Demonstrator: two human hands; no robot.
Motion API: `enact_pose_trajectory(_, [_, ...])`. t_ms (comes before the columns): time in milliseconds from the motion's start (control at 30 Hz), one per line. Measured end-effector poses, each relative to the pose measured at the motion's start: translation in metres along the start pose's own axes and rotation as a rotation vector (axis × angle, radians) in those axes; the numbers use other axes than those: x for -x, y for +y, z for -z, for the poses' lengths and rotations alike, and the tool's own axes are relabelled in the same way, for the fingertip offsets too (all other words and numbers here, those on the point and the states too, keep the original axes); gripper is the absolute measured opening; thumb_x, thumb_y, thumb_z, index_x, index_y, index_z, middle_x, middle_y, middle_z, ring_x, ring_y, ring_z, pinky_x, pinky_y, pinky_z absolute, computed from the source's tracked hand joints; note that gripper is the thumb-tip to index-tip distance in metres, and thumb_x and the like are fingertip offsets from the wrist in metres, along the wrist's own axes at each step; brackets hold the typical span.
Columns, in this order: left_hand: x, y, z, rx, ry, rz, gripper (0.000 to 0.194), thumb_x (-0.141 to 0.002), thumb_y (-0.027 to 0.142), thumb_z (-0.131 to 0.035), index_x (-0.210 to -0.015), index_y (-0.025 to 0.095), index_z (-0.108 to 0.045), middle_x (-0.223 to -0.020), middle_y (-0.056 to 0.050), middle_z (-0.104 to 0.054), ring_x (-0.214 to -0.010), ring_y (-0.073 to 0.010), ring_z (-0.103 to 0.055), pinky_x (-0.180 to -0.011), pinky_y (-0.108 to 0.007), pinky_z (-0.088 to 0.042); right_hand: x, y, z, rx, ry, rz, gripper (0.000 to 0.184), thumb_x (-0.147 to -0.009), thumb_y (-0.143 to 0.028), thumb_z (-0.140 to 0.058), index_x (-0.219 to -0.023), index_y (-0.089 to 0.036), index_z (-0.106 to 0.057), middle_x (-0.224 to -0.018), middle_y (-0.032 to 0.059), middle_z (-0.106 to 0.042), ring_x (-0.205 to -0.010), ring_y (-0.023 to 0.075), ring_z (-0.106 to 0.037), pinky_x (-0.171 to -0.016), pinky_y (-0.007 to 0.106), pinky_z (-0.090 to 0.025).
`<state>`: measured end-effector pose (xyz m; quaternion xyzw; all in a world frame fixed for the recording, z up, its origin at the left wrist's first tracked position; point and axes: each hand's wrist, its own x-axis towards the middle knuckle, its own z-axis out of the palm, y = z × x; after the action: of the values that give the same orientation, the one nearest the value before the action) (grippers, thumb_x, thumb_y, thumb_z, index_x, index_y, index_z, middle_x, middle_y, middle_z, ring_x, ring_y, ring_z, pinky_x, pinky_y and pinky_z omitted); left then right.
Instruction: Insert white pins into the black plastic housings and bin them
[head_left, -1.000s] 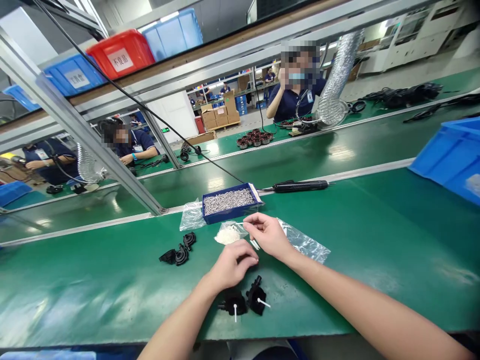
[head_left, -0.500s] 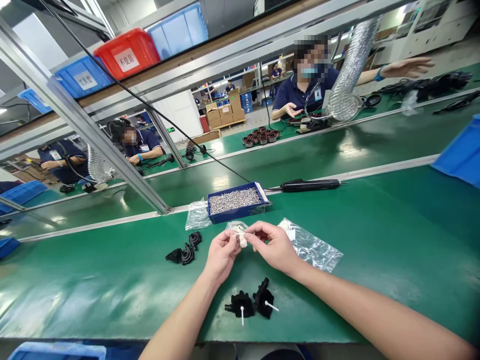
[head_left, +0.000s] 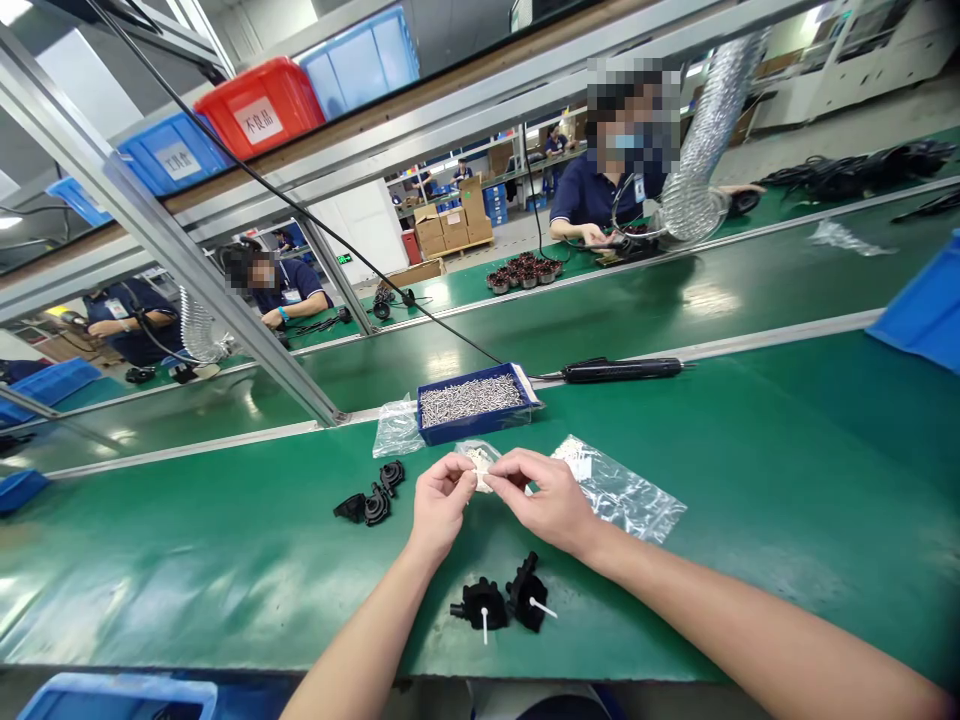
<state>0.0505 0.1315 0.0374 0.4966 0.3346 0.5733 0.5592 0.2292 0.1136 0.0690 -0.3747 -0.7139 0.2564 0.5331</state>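
Note:
My left hand (head_left: pixel 441 500) and my right hand (head_left: pixel 541 495) meet fingertip to fingertip above the green bench. Between them they pinch a small white pin-like piece (head_left: pixel 481 473), mostly covered by the fingers. Just behind lies a small clear bag of white parts (head_left: pixel 480 455). To the right is a flat clear plastic bag (head_left: pixel 634 500) with more white pieces at its far end. Nearer to me, two black plastic housings (head_left: pixel 480 606) (head_left: pixel 528 594) lie side by side, each with a white pin sticking out. Further left sit several black round-bodied parts (head_left: pixel 376 503).
A blue tray of metal screws (head_left: pixel 472 400) stands at the bench's back rail, beside a black electric screwdriver (head_left: pixel 622 370). A crumpled clear bag (head_left: pixel 397 430) touches the tray. Blue bins (head_left: pixel 926 310) flank the bench. Co-workers (head_left: pixel 611 190) sit across, beyond the metal frame (head_left: pixel 225 290).
My hands stay nearly in place, fingers still pinched together on the white piece. Across the bench, a co-worker has drawn an outstretched arm back; a clear bag there lies further right.

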Motion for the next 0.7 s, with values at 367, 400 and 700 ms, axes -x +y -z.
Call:
enact_pose_trajectory(367, [-0.007,0.039,0.044,-0.967,-0.033,-0.318,0.022,-0.096,0.026,-0.060,-0.117,0.023,-0.068,-0.112,-0.009,-0.066,-0.103,-0.0248,-0.062,-0.092,-0.039,-0.049,-0.003,0.019,-0.005,-0.331,-0.062,-0.372,0.028,-0.089,-0.046,-0.073,-0.093,-0.019,-0.072,-0.079,0.0032,-0.071,-0.061,0.0164,-0.064,-0.057,0.029,-0.053])
enact_pose_trajectory(400, [-0.007,0.045,0.056,-1.132,0.032,-0.266,0.025,-0.095,0.024,-0.061,-0.119,0.023,-0.067,-0.117,-0.011,-0.066,-0.110,-0.0280,-0.061,-0.097,-0.043,-0.048,-0.004,0.021,-0.005,-0.333,-0.039,-0.375,0.029,-0.089,-0.048,-0.074,-0.093,-0.019,-0.072,-0.079,0.0035,-0.071,-0.061,0.0163,-0.063,-0.056,0.028,-0.053])
enact_pose_trajectory(700, [-0.011,0.036,0.093,-1.608,0.125,0.200,0.047,-0.079,0.005,-0.066,-0.120,0.027,-0.061,-0.130,-0.012,-0.068,-0.123,-0.0332,-0.060,-0.113,-0.062,-0.022,-0.003,0.026,-0.007,-0.321,0.000,-0.394,0.030,-0.088,-0.048,-0.075,-0.094,-0.019,-0.070,-0.074,0.0021,-0.067,-0.059,0.0152,-0.060,-0.053,0.027,-0.047])
